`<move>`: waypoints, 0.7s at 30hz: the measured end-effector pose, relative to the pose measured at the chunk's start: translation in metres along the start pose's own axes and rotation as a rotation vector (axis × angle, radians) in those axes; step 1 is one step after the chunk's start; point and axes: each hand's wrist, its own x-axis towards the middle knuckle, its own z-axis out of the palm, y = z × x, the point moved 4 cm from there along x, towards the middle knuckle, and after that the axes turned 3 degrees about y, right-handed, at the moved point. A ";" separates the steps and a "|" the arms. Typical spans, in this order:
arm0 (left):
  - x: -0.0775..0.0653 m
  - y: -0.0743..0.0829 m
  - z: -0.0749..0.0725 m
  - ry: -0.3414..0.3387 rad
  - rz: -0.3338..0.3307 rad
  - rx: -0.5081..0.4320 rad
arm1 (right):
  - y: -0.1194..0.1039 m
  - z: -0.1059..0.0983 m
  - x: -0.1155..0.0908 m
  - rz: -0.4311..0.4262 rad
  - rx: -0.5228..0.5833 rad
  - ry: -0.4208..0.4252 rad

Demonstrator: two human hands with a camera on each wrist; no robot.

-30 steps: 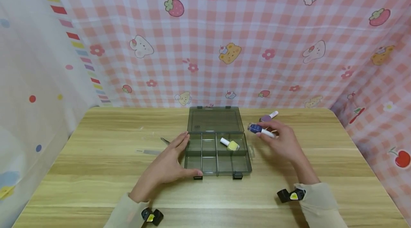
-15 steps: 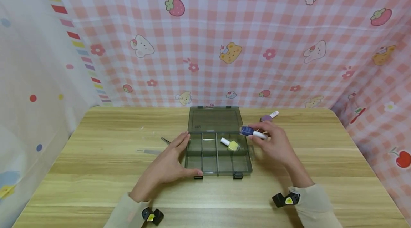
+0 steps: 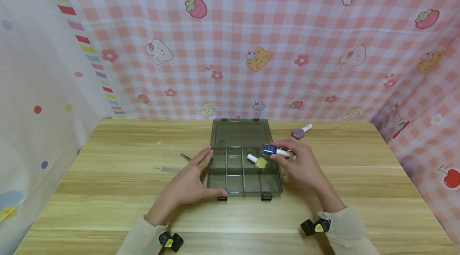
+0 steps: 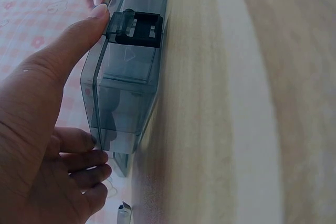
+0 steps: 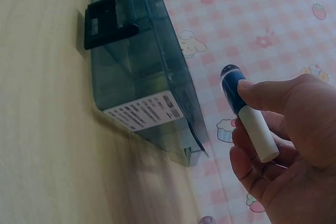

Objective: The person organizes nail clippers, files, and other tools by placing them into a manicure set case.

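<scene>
A smoky grey plastic divided storage box (image 3: 234,183) lies on the table with its lid (image 3: 238,133) folded back. My left hand (image 3: 190,183) holds its left end, thumb on the front rim and fingers against the side in the left wrist view. Between thumb and fingers, my right hand (image 3: 303,165) pinches a dark blue nail polish bottle (image 3: 269,149) by its body and white cap (image 5: 258,134). This bottle is tilted above the box's back right compartment. A yellow nail polish bottle (image 3: 261,163) rests in the box's back right part, its white cap pointing left.
A purple nail polish bottle (image 3: 298,133) lies behind my right hand. Left of the box are a nail file (image 3: 170,169) and a thin dark metal tool (image 3: 185,157), partly hidden by my left hand. Small clear pieces (image 3: 159,143) lie farther left. A patterned curtain (image 3: 230,47) hangs behind the table.
My right hand has moved left with the blue nail polish bottle, from beside the box to over its back right compartment. My left hand stays on the box.
</scene>
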 end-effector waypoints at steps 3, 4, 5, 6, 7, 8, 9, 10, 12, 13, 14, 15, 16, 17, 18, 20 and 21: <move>0.000 0.000 0.000 0.000 0.001 0.000 | -0.003 0.003 0.000 -0.004 0.011 0.001; 0.000 0.001 0.000 -0.001 0.000 0.000 | -0.003 0.003 0.000 -0.008 0.012 0.002; 0.000 0.001 0.000 -0.001 0.001 0.001 | -0.004 0.004 -0.001 -0.011 0.016 0.003; 0.000 0.001 0.000 -0.001 0.000 0.001 | -0.005 0.005 -0.001 -0.013 0.018 0.004; 0.000 0.001 0.000 -0.003 0.000 0.001 | -0.006 0.005 -0.001 -0.014 0.019 0.003; 0.000 0.001 0.000 -0.003 0.000 0.001 | -0.007 0.006 -0.001 -0.013 0.021 0.002; 0.000 0.001 -0.001 -0.004 -0.001 0.001 | -0.007 0.007 -0.002 -0.013 0.021 -0.002; 0.000 0.001 -0.001 -0.004 -0.002 0.000 | -0.008 0.008 -0.002 -0.016 0.018 -0.005; 0.000 0.001 -0.001 -0.005 -0.005 -0.002 | -0.009 0.011 -0.002 -0.019 0.013 -0.017; 0.000 0.001 -0.001 -0.006 -0.005 -0.002 | -0.009 0.012 -0.002 -0.019 0.010 -0.025; 0.000 0.001 -0.001 -0.006 -0.005 -0.002 | -0.010 0.013 -0.002 -0.020 0.009 -0.032; 0.000 0.001 -0.001 -0.007 -0.006 -0.001 | -0.010 0.014 -0.003 -0.021 0.007 -0.039; 0.000 0.001 -0.001 -0.007 -0.006 0.000 | -0.010 0.015 -0.003 -0.023 0.005 -0.042; 0.000 0.001 -0.001 -0.007 -0.006 0.001 | -0.010 0.015 -0.003 -0.023 0.007 -0.048; 0.000 0.001 -0.001 -0.008 -0.006 0.002 | -0.010 0.016 -0.004 -0.023 0.009 -0.050; 0.000 0.001 -0.001 -0.007 -0.006 0.003 | -0.010 0.017 -0.004 -0.028 0.008 -0.053; 0.000 0.001 -0.001 -0.007 -0.007 0.002 | -0.010 0.017 -0.004 -0.031 0.009 -0.055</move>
